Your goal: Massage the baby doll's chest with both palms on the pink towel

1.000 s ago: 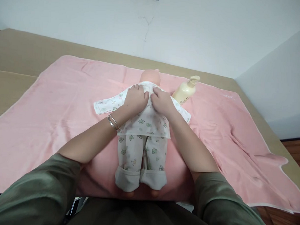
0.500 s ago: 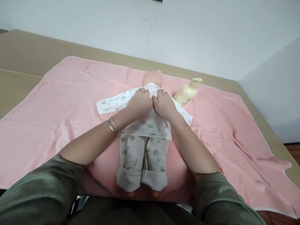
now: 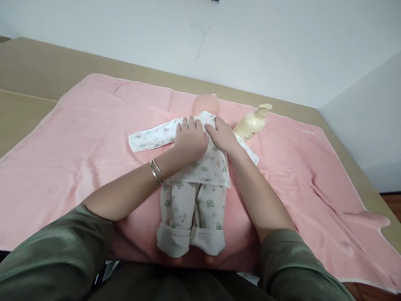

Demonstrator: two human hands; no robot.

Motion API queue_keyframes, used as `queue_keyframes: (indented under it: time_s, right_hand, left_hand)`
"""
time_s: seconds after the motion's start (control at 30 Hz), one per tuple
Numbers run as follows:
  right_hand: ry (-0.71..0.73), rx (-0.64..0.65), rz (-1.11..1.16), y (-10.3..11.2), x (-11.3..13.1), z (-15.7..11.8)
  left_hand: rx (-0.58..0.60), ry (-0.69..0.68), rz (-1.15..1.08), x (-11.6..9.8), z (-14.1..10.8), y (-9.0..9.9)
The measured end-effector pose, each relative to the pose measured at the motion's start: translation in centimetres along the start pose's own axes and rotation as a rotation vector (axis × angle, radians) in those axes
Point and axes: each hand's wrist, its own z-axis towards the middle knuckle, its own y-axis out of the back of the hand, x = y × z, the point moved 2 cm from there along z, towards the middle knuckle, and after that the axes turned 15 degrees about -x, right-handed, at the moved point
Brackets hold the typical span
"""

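A baby doll [image 3: 205, 104] lies on a pink blanket, its head away from me, dressed in a white printed shirt [image 3: 206, 170] and matching trousers [image 3: 182, 204] with turned-up cuffs. My left hand [image 3: 191, 139] lies on the shirt's upper left part, fingers spread and stretched out. My right hand [image 3: 221, 132] rests on the upper right part near the collar, thumb apart from the fingers; its fingertips are partly hidden against the cloth. Both shirt sleeves stretch out sideways on the blanket.
The pink blanket [image 3: 99, 120] covers much of a wooden table [image 3: 35, 70]. A cream pump bottle [image 3: 252, 124] lies tilted right of the doll's head, close to the right sleeve. A white wall [image 3: 142, 25] stands behind the table.
My left hand has shifted slightly right and its fingers have spread out from a more curled position. My right hand has moved slightly up and right, its thumb further from the fingers.
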Motion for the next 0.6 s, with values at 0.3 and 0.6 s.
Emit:
queue_keyframes:
  time_s: [0.3, 0.6]
  right_hand:
    - [0.103, -0.04, -0.208, 0.0, 3.4, -3.0]
    - [-0.02, -0.01, -0.056, -0.1, -0.2, -0.1]
  left_hand:
    - [0.055, -0.101, -0.057, 3.2, 3.6, -0.8]
    - [-0.032, -0.124, -0.027, -0.5, 0.1, 0.0]
